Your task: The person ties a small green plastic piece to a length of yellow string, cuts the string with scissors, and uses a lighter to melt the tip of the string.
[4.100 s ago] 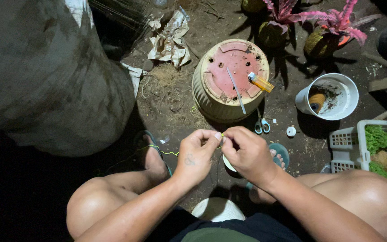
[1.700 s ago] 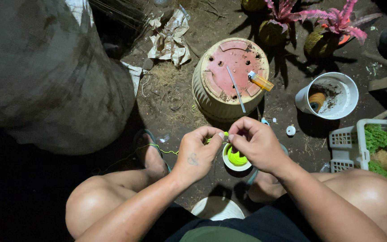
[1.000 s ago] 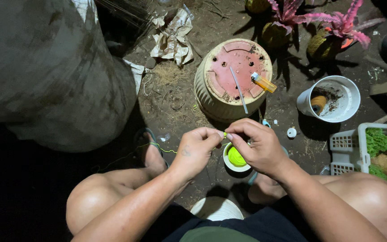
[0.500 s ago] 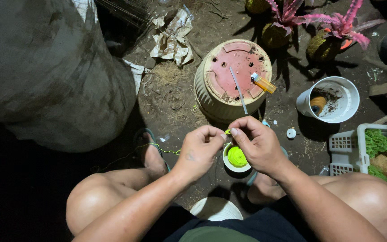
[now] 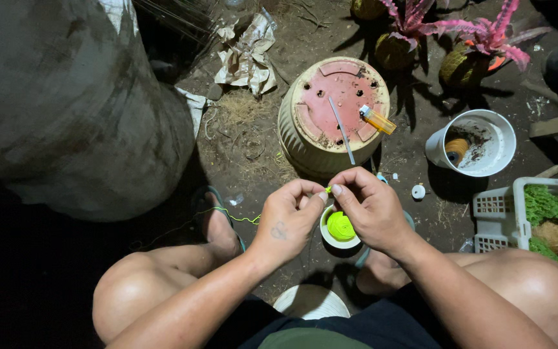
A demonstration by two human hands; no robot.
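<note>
Left hand [image 5: 289, 216] and right hand [image 5: 369, 207] meet at frame centre, fingertips of both pinched shut on a thin neon-yellow cord [image 5: 328, 189] directly above the white spool [image 5: 340, 227] of the same cord on the ground. The upturned pot [image 5: 334, 116] crowds the upper edge of the hands. Open dirt remains left of it; the white crate [image 5: 498, 213] bounds the right.

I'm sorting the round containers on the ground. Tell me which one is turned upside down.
The big cream pot beyond the hands is upside down: its reddish, holed base faces up, carrying a lighter and thin rod. The white bucket to its right stands open-side up.
</note>
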